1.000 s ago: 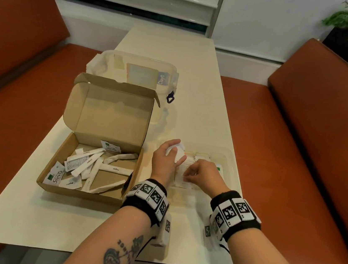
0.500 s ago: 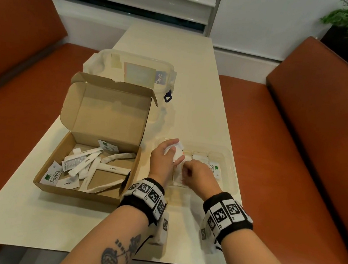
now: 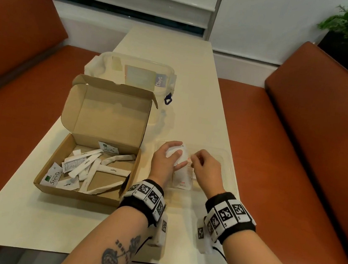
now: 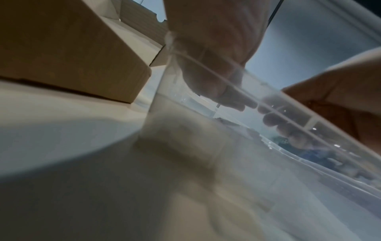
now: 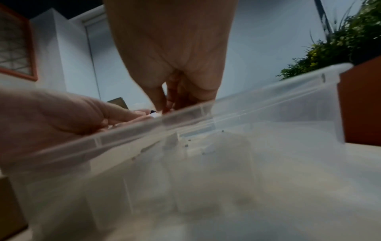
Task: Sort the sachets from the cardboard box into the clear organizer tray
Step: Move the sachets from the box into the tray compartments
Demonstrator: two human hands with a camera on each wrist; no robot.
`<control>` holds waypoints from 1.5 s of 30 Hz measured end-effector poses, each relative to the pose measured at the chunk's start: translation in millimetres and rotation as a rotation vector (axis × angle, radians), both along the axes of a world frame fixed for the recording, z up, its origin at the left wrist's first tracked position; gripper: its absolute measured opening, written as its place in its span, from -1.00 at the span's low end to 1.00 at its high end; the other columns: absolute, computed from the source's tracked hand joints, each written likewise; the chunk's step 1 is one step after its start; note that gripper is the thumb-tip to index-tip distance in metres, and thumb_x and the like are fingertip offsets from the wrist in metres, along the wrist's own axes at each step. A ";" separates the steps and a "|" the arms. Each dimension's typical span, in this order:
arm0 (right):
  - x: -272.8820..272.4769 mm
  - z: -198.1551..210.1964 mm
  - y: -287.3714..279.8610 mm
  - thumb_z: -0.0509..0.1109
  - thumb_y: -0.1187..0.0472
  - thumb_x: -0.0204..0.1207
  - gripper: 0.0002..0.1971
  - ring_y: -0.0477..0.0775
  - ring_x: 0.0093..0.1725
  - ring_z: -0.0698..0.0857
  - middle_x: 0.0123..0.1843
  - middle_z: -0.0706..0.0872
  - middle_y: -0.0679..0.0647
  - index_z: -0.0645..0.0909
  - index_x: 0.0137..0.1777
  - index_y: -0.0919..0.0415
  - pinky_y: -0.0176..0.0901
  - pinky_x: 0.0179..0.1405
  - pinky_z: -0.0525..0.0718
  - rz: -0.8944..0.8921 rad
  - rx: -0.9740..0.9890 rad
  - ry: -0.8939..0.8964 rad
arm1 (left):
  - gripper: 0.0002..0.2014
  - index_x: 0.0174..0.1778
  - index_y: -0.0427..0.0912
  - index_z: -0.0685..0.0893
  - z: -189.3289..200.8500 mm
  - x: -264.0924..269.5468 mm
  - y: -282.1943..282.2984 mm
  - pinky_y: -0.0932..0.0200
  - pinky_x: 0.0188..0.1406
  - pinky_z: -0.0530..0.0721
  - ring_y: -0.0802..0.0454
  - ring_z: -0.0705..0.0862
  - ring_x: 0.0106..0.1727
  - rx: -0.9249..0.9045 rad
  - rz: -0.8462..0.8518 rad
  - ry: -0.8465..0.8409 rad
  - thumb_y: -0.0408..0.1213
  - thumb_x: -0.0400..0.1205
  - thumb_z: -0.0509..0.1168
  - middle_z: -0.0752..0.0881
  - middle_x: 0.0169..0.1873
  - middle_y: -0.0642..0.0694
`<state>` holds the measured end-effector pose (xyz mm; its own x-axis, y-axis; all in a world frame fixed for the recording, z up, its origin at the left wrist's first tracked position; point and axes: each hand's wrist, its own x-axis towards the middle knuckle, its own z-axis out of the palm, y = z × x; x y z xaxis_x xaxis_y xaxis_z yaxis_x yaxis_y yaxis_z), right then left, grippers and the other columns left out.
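Sachets [image 3: 174, 154] gripped in left hand [image 3: 166, 160]; right hand [image 3: 204, 168] pinches one over tray [image 3: 228, 167].

The cardboard box [image 3: 91, 159], left of the left hand [image 3: 166, 159], is plain brown. Its sachets [image 3: 86, 165] are white, some with black print, two with a green square. A white sachet with red print [image 3: 182, 180] lies between the hands. The organizer tray [image 3: 228, 162] is clear. The counter [image 3: 48, 221] is cream. Both wristbands [image 3: 145, 198] are black with black-and-white square codes. The seats [image 3: 295, 168] are rust-brown.
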<state>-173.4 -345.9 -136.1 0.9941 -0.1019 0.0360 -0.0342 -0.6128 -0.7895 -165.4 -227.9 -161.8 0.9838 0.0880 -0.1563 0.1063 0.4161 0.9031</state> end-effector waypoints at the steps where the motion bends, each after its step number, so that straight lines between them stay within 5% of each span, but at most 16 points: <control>1: 1.5 2.5 0.3 0.30 0.17 0.61 -0.76 0.09 -0.27 0.63 -0.25 0.71 0.23 0.60 -0.15 0.36 -0.07 -0.20 0.61 -0.027 0.060 0.010 | -0.78 0.04 -0.10 0.70 0.8 -0.1 -0.2 0.22 -0.19 0.77 -0.06 0.63 0.25 -0.008 -0.013 0.003 -0.51 0.64 0.27 0.52 0.31 -0.14; 3: 2.8 6.6 1.8 0.38 0.09 0.56 -0.73 0.06 -0.28 0.62 -0.23 0.73 0.23 0.62 -0.16 0.34 -0.01 -0.18 0.65 -0.020 0.111 0.054 | -0.77 0.08 -0.07 0.67 2.2 -0.4 -0.3 0.21 -0.19 0.77 -0.11 0.64 0.27 -0.002 -0.028 0.007 -0.49 0.62 0.32 0.48 0.35 -0.15; 9: 5.7 6.7 -2.6 0.52 0.27 0.43 -0.87 -0.09 -0.39 0.58 -0.40 0.62 0.01 0.61 -0.26 0.24 -0.40 -0.49 0.56 -0.072 0.274 0.076 | -0.71 0.10 -0.05 0.68 3.8 1.9 0.9 0.15 -0.23 0.79 -0.23 0.60 0.29 -0.079 -0.063 0.074 -0.44 0.74 0.09 0.46 0.36 -0.22; 15: 7.0 11.8 -7.4 0.47 0.36 0.47 -0.92 0.02 -0.38 0.66 -0.27 0.76 0.18 0.68 -0.08 0.24 -0.25 -0.41 0.66 -0.104 0.325 -0.008 | -0.72 -0.18 -0.24 0.65 4.1 3.4 -1.8 0.18 -0.22 0.81 -0.07 0.66 0.07 -0.003 -0.042 0.119 -0.51 0.71 0.07 0.60 0.10 -0.17; 21: 7.6 10.8 -8.7 0.44 0.43 0.47 -0.94 0.15 -0.33 0.70 -0.33 0.71 0.23 0.63 -0.20 0.32 -0.08 -0.29 0.75 -0.160 0.441 0.010 | -0.87 -0.02 -0.40 0.67 4.6 3.4 -4.4 0.23 -0.14 0.79 -0.12 0.69 0.10 -0.048 -0.074 0.133 -0.38 0.64 0.33 0.65 0.10 -0.27; 25: 7.4 7.4 -10.1 0.50 0.31 0.43 -0.92 0.06 -0.25 0.67 -0.27 0.73 0.11 0.65 -0.25 0.22 -0.17 -0.29 0.68 -0.121 0.327 0.038 | -0.91 -0.21 -0.31 0.60 2.6 2.3 -4.8 0.18 -0.08 0.79 -0.15 0.68 0.05 0.016 -0.097 0.103 -0.47 0.59 0.37 0.61 0.05 -0.29; 28: 10.9 14.3 -10.2 0.53 0.25 0.41 -0.74 0.00 -0.19 0.62 -0.04 0.69 0.00 0.62 0.08 0.14 -0.21 -0.15 0.63 -0.037 0.202 0.031 | -0.91 -0.22 -0.30 0.61 -0.8 2.0 -4.4 0.09 -0.01 0.78 -0.13 0.69 0.02 0.056 -0.109 0.102 -0.48 0.59 0.36 0.62 0.00 -0.26; 31: 20.0 28.9 -7.9 0.51 0.26 0.44 -0.48 -0.07 -0.29 0.55 -0.06 0.63 -0.09 0.48 0.37 -0.07 -0.39 -0.23 0.55 0.102 0.073 0.009 | -0.89 -0.24 -0.25 0.65 -2.2 1.3 -5.3 0.16 -0.08 0.79 0.01 0.71 -0.07 0.144 -0.140 0.076 -0.46 0.60 0.36 0.64 -0.09 -0.16; 34: 28.3 36.6 -8.3 0.43 0.29 0.51 -0.68 -0.11 -0.29 0.57 -0.13 0.65 -0.02 0.66 0.24 0.05 -0.49 -0.26 0.52 0.165 -0.025 0.059 | -0.90 -0.24 -0.25 0.65 -1.1 1.2 -6.4 0.18 -0.10 0.79 0.03 0.69 -0.08 0.107 -0.126 0.078 -0.46 0.59 0.37 0.62 -0.14 -0.11; 36: 29.7 36.9 -8.9 0.40 0.32 0.53 -0.84 -0.04 -0.27 0.63 -0.14 0.70 0.07 0.75 0.05 0.18 -0.36 -0.21 0.63 0.124 0.046 0.041 | -0.93 -0.22 -0.27 0.67 0.5 1.3 -6.1 0.13 -0.05 0.79 -0.02 0.69 -0.04 0.079 -0.111 0.076 -0.41 0.58 0.40 0.65 -0.14 -0.12; 40: 22.2 31.2 -9.0 0.40 0.43 0.51 -0.97 0.13 -0.37 0.69 -0.27 0.63 0.11 0.60 -0.13 0.37 -0.01 -0.18 0.77 -0.018 0.361 0.013 | -0.89 -0.11 -0.41 0.64 3.9 0.9 -5.2 0.14 -0.07 0.80 -0.08 0.69 -0.04 0.037 -0.078 0.079 -0.41 0.59 0.39 0.65 -0.05 -0.28; 43: 15.9 21.7 -11.1 0.40 0.46 0.47 -0.89 0.13 -0.35 0.70 -0.31 0.60 0.12 0.58 -0.05 0.33 0.07 -0.12 0.77 -0.028 0.348 0.068 | -0.80 0.09 -0.54 0.63 4.7 0.7 -4.7 0.12 -0.04 0.79 -0.16 0.68 0.09 0.017 -0.014 0.092 -0.46 0.63 0.33 0.62 0.10 -0.36; 45: 13.0 18.7 -12.0 0.41 0.43 0.47 -0.71 0.05 -0.33 0.69 -0.30 0.56 0.09 0.60 0.14 0.14 -0.10 -0.16 0.77 0.031 0.281 0.099 | -0.74 0.18 -0.56 0.61 4.5 0.7 -4.5 0.05 0.02 0.78 -0.27 0.67 0.18 0.033 -0.015 0.107 -0.46 0.64 0.31 0.63 0.17 -0.40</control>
<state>-160.5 -357.9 -117.3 0.9943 -0.0636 -0.0861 -0.1037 -0.3728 -0.9221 -164.7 -232.3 -157.3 0.9628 0.0803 -0.2580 0.2090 0.3838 0.8994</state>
